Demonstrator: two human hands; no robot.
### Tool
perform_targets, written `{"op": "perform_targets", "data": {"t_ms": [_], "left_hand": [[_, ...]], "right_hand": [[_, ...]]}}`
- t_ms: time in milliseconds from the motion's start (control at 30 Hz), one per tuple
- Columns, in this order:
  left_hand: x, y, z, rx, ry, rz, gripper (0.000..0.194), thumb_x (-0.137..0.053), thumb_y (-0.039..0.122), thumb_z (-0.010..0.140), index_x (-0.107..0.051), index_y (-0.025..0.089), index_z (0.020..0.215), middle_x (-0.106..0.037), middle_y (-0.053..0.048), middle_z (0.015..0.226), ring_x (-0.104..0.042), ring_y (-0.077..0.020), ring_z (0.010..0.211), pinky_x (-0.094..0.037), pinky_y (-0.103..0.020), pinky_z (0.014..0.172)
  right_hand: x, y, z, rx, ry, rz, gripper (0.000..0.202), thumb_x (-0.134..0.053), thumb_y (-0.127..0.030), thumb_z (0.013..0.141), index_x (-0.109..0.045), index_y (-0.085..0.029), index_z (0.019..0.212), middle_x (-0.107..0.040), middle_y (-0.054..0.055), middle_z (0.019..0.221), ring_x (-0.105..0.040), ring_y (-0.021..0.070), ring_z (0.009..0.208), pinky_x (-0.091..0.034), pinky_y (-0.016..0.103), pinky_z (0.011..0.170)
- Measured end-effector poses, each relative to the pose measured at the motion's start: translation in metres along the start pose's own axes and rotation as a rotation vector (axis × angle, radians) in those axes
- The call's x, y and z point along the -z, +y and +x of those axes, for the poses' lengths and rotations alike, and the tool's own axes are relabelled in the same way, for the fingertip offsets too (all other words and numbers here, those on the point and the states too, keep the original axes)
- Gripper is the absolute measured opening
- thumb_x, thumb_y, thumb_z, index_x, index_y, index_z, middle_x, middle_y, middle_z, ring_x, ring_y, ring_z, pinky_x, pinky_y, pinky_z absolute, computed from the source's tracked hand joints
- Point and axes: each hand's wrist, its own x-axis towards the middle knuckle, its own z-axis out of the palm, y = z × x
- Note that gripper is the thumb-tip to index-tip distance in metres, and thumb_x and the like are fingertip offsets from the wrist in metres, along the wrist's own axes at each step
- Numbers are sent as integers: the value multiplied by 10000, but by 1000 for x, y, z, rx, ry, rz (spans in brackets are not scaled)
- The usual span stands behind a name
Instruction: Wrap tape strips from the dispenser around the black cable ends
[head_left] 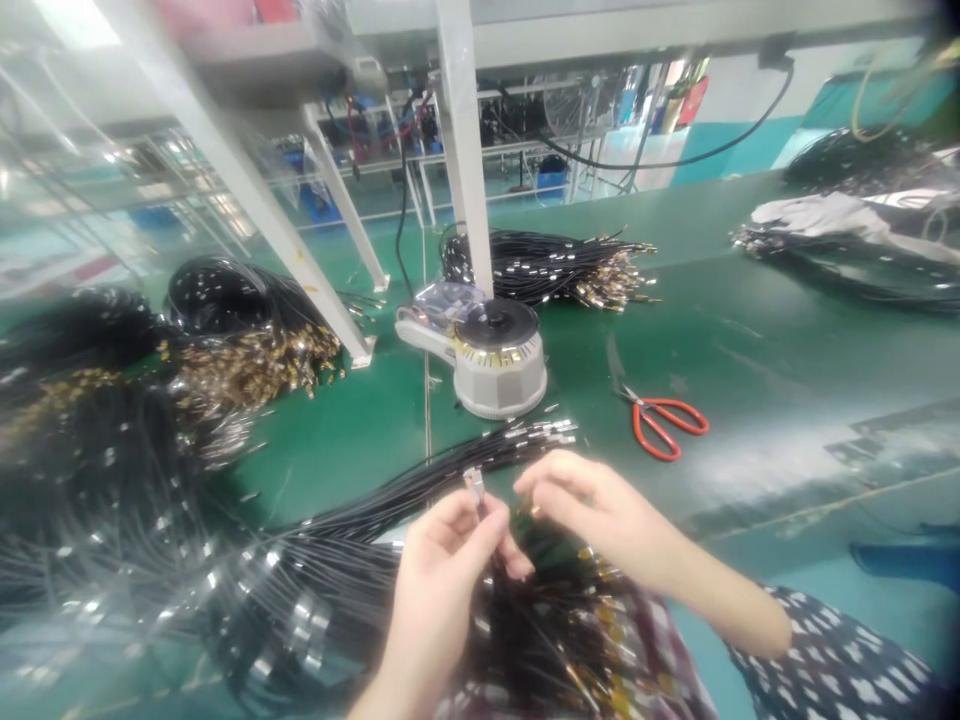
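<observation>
My left hand [442,560] pinches a black cable whose silver connector end [475,484] sticks up past the thumb and forefinger. Beside it, a little to the right, my right hand [589,495] has its fingers curled together. A tiny gold-coloured bit shows at its fingertips, too small to name. Under both hands lies a thick bundle of black cables [547,625] with silver and gold ends, partly across my lap. Just beyond my hands, a row of black cables [450,465] stretches over the green table with its silver ends pointing right.
A round white tape dispenser [501,375] stands mid-table. Red-handled scissors [664,420] lie right of it. Cable bundles rest behind [547,265], at left [232,340] and far right [832,250]. White metal posts [465,150] rise from the green table [592,370].
</observation>
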Motion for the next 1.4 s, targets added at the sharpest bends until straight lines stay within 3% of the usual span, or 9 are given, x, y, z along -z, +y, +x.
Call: {"op": "perform_targets", "data": {"t_ms": [100,267,467,733,900,1067,1167,1300,1400], "left_hand": [[-1,1,-1,5,2,-22,181,-739,278,789,-641,131,831,-649,-5,558,-623,-146,502,-494,-255,564],[-3,5,-3,-11,-18,-71,254,-678,286,844,-607,157,1051,-668,-8,574,-645,-172,527,-506,-280,577],[-2,11,-2,11,-14,-94,135,-709,286,812,-669,158,826,-696,-29,637,-661,-186,569,-513,-301,601],[4,5,1,16,-50,62,135,-774,273,752,-785,143,786,-707,-44,649,-598,-150,645,-453,-264,685],[8,2,1,-32,-111,130,124,-751,271,785,-778,167,724,-686,-19,668,-527,-120,639,-407,-235,650],[6,2,2,-41,-80,97,166,-733,300,802,-745,158,716,-650,-17,651,-538,-127,669,-410,-236,682],[3,2,1,-29,-21,-2,186,-713,334,818,-705,162,751,-600,6,606,-515,-102,578,-393,-225,601],[-1,1,0,56,4,-134,243,-799,352,728,-664,154,765,-500,57,576,-310,-28,449,-245,-182,457],[-2,1,-1,80,-15,-89,263,-838,310,684,-664,141,784,-557,37,593,-290,-12,441,-205,-168,441]], "right_hand": [[-7,2,-2,69,96,35,125,-657,-310,840,-684,-201,785,-660,24,882,-599,164,794,-432,278,686],[-2,1,1,107,224,80,162,-642,-265,849,-650,-188,706,-665,40,862,-606,189,854,-437,328,777],[0,-4,5,112,196,200,132,-657,-278,835,-657,-188,738,-661,42,845,-609,193,851,-454,352,799],[-24,-19,22,267,308,285,87,-690,-200,810,-675,-192,724,-637,34,902,-617,159,856,-504,283,717],[-32,-18,27,229,255,372,106,-686,-214,822,-657,-185,725,-611,25,904,-588,102,671,-466,221,502],[-32,-13,28,207,199,456,105,-684,-211,822,-651,-173,730,-589,10,885,-554,62,539,-494,220,482],[-32,-11,29,213,217,424,95,-684,-197,815,-650,-174,730,-601,14,874,-564,75,575,-499,223,515],[-34,-11,29,214,225,393,88,-684,-202,812,-649,-181,734,-599,24,865,-564,106,647,-471,225,508],[-32,-13,29,224,221,354,86,-682,-203,808,-648,-182,731,-605,33,857,-582,134,710,-470,239,536]]}}
